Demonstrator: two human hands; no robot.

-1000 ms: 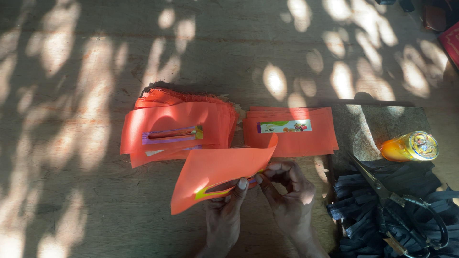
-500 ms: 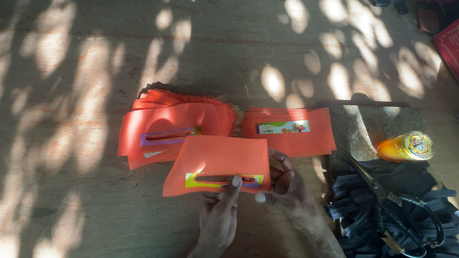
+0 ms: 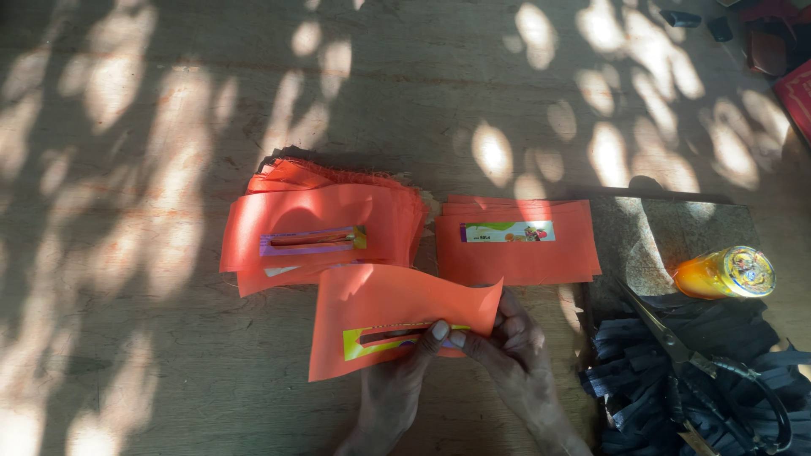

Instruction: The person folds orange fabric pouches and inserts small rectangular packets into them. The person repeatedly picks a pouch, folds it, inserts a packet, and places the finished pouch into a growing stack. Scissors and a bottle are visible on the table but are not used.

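Lifted again since a moment ago, the orange sheet [image 3: 390, 314] curls, pinched by left hand [image 3: 395, 382] and right hand [image 3: 515, 359] beside the pile [image 3: 325, 226].

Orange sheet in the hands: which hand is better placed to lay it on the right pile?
Probably the right hand: it grips the orange sheet at its right end, nearest the right pile. The left hand sits further left.
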